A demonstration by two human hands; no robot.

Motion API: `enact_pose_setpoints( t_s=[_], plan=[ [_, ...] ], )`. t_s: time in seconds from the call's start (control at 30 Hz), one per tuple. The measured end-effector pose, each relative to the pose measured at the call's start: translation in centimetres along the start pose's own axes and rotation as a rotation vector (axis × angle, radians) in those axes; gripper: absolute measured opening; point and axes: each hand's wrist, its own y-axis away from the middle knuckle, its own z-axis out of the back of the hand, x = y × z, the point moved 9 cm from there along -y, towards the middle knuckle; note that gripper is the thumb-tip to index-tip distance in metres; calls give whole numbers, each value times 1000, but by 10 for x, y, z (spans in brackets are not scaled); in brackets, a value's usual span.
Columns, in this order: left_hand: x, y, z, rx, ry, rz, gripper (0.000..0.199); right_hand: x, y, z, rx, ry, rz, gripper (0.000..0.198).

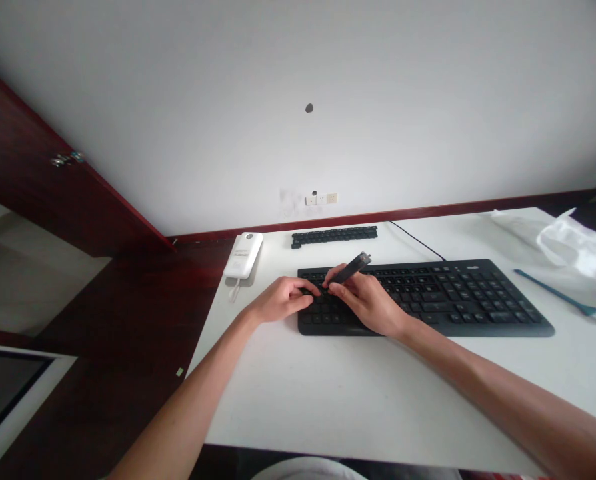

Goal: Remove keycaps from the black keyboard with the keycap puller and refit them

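Note:
A black keyboard (443,309) lies on the white table in front of me. My right hand (365,299) is closed around a dark, slim stick-like tool (351,268), whose upper end slants up to the right. Its lower end is hidden by my fingers over the keys. At the keyboard's left end rests my left hand (285,298), thumb and index fingertips slightly apart over the keys, with nothing visible held. Behind the keyboard, small black keycaps (335,235) stand lined up in rows.
A white power bank (244,255) with a short cable lies at the table's back left. On the right are a blue-green brush-like tool (555,291) and a white plastic bag (578,243). The keyboard's cord (418,241) runs toward the wall. The table's left edge drops to dark floor.

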Motion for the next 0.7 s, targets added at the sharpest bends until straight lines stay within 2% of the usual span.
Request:
enact_pose_setpoints(
  t_s=[0.33,0.7],
  plan=[
    [-3,4,-3,149,26,5,41,-1,1,-1,14,-88,47,22],
    [-3,10,-3,269,21,10,52,1,0,-2,12,-87,19,21]
  ],
)
